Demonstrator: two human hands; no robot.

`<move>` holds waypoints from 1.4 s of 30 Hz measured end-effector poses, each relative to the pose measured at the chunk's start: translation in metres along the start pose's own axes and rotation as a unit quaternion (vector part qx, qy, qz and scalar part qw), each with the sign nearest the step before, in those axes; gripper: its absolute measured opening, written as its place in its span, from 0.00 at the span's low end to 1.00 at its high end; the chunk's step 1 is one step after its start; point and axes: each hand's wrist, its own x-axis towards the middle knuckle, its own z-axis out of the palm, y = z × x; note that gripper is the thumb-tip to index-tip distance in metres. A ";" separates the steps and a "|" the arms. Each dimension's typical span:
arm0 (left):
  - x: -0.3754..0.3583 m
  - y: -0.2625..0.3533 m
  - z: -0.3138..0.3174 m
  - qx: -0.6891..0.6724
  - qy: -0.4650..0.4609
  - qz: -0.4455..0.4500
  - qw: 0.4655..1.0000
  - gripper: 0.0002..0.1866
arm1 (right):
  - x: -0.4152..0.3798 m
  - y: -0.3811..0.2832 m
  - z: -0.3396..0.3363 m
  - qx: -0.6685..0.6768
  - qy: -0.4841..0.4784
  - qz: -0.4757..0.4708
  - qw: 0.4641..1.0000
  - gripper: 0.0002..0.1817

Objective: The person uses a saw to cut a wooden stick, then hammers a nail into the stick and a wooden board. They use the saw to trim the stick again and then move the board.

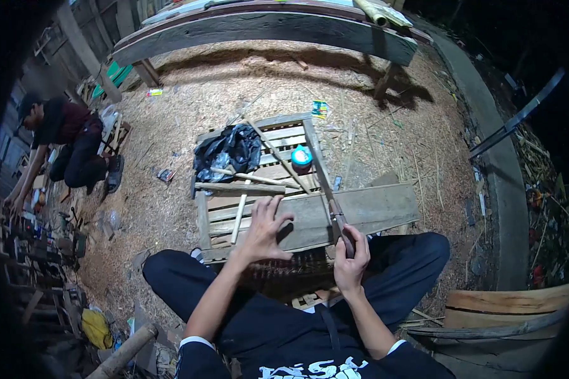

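My right hand (349,262) is closed around the dark handle of a long knife (337,216). Its metal collar points away from me; the blade is hard to tell from the wooden strip behind it. My left hand (263,230) is open, fingers spread, over the left end of a wide grey plank (373,208). That plank lies across a low slatted wooden crate (202,221) between my knees. On the crate are a crumpled black plastic bag (227,151), a jar with a turquoise lid (301,156), a short wooden piece (240,187) and thin sticks (239,218).
A heavy wooden bench (265,33) spans the far side. Another person (69,139) crouches at left, reaching toward cluttered items. Wood shavings (234,82) cover the ground. A concrete edge (496,158) runs along the right, and curved boards (506,306) lie at lower right.
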 end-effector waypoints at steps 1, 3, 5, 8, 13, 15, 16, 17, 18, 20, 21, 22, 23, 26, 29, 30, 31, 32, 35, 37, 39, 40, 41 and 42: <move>0.003 -0.005 -0.005 0.002 -0.016 0.012 1.000 0.52 | 0.003 0.002 -0.007 -0.005 0.007 0.002 1.000 0.20; 0.006 -0.015 -0.011 0.004 -0.035 0.029 0.999 0.51 | 0.011 0.006 -0.022 -0.083 -0.057 0.009 0.995 0.23; 0.006 -0.025 -0.026 0.017 -0.052 0.030 0.998 0.52 | 0.025 0.015 -0.023 -0.102 -0.059 -0.011 0.993 0.23; -0.007 -0.044 -0.047 0.033 -0.072 0.014 0.997 0.53 | 0.050 0.028 -0.015 -0.134 -0.084 -0.061 0.985 0.23; -0.034 -0.060 -0.083 0.084 -0.111 -0.031 0.990 0.62 | 0.073 0.028 0.013 -0.154 -0.117 -0.125 0.973 0.24; -0.043 -0.065 -0.088 0.106 -0.119 -0.050 0.986 0.62 | 0.079 0.043 0.024 -0.196 -0.154 -0.179 0.952 0.27; -0.050 -0.067 -0.089 0.124 -0.132 -0.061 0.982 0.63 | 0.082 0.046 0.030 -0.190 -0.161 -0.183 0.951 0.27; -0.059 -0.076 -0.083 0.110 -0.112 -0.060 0.986 0.65 | 0.086 0.050 0.036 -0.206 -0.150 -0.206 0.945 0.25; -0.064 -0.072 -0.083 0.110 -0.112 -0.068 0.985 0.65 | 0.089 0.049 0.042 -0.222 -0.138 -0.229 0.938 0.23; -0.069 -0.065 -0.080 0.086 -0.082 -0.109 0.987 0.67 | 0.094 0.047 0.054 -0.221 -0.153 -0.226 0.936 0.22; -0.073 -0.067 -0.076 0.124 -0.084 -0.122 0.981 0.75 | 0.096 0.045 0.061 -0.228 -0.155 -0.232 0.933 0.22; -0.078 -0.067 -0.072 0.124 -0.083 -0.127 0.981 0.75 | 0.097 0.042 0.068 -0.234 -0.157 -0.237 0.930 0.22; -0.082 -0.066 -0.067 0.082 -0.029 -0.151 0.985 0.79 | 0.097 0.042 0.078 -0.238 -0.165 -0.248 0.925 0.27; -0.096 -0.074 -0.054 0.034 0.038 -0.188 0.981 0.88 | 0.100 0.027 0.111 -0.212 -0.178 -0.272 0.922 0.24; -0.098 -0.063 -0.049 0.014 0.058 -0.227 0.972 0.84 | 0.105 0.023 0.157 -0.209 -0.185 -0.303 0.911 0.22; -0.100 -0.059 -0.050 0.016 0.058 -0.229 0.972 0.84 | 0.107 0.022 0.170 -0.206 -0.194 -0.305 0.909 0.22; -0.101 -0.056 -0.051 0.017 0.049 -0.235 0.970 0.83 | 0.110 0.022 0.182 -0.204 -0.194 -0.305 0.910 0.22; -0.101 -0.053 -0.052 0.017 0.040 -0.242 0.969 0.82 | 0.113 0.022 0.192 -0.203 -0.210 -0.317 0.902 0.22; -0.104 -0.055 -0.054 0.036 0.035 -0.234 0.971 0.81 | 0.108 0.037 0.209 -0.199 -0.239 -0.328 0.892 0.23; -0.102 -0.058 -0.054 0.049 0.023 -0.236 0.970 0.82 | 0.107 0.035 0.203 -0.202 -0.273 -0.315 0.886 0.25; -0.101 -0.062 -0.055 0.038 0.039 -0.222 0.973 0.79 | 0.105 0.029 0.187 -0.199 -0.245 -0.323 0.892 0.27; -0.099 -0.061 -0.055 0.034 0.039 -0.220 0.974 0.79 | 0.104 0.027 0.179 -0.191 -0.216 -0.331 0.899 0.29; -0.098 -0.060 -0.055 0.026 0.051 -0.229 0.972 0.80 | 0.106 0.030 0.168 -0.206 -0.226 -0.322 0.896 0.35; -0.097 -0.059 -0.056 0.019 0.062 -0.239 0.969 0.81 | 0.105 0.034 0.157 -0.210 -0.225 -0.321 0.896 0.35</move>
